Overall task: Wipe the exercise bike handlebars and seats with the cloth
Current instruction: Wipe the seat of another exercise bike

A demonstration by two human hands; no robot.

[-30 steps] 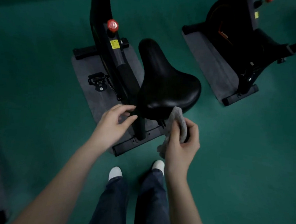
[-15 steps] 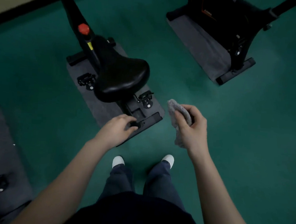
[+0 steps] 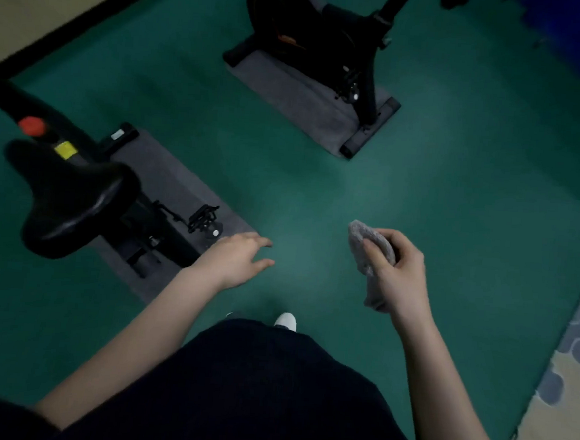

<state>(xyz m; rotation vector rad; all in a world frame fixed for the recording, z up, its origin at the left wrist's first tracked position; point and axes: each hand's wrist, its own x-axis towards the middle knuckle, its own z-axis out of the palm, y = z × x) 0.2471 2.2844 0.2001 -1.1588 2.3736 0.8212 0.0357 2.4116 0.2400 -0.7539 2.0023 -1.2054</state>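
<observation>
Now the right hand (image 3: 398, 273) grips the bunched grey cloth (image 3: 366, 244), well right of the bike saddle (image 3: 77, 198); the left hand (image 3: 234, 260) spreads empty. A slack pinch could drop it.

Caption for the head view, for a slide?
Right hand grips grey cloth over green floor; left hand open, apart from the black saddle.

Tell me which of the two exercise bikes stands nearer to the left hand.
The bike at the left, with the black seat and red knob. The left hand is beside its mat; the other bike stands apart at the top.
</observation>
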